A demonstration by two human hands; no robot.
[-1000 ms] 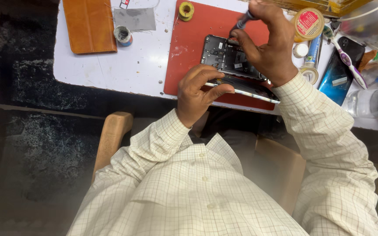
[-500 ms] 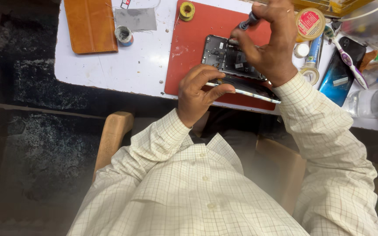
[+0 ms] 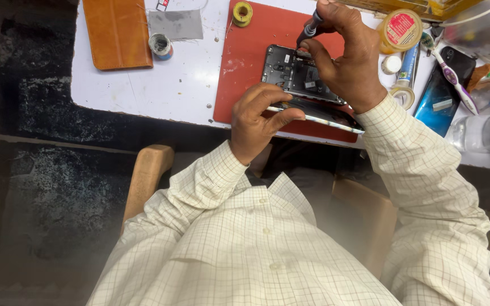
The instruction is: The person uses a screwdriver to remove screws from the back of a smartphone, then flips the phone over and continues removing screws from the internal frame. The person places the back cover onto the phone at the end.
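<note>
Left hand (image 3: 256, 122) gripping opened phone (image 3: 299, 76) (on red mat (image 3: 245, 68)), right hand (image 3: 344, 56) holding screwdriver (image 3: 311, 27)

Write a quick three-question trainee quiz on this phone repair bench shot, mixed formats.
1. True or false: the left hand holds the lifted screen panel by its edge.
2. The right hand holds: A) toothbrush B) screwdriver C) tape roll
3. What colour is the mat under the opened phone?

Key: 1 true; 2 B; 3 red.
</note>
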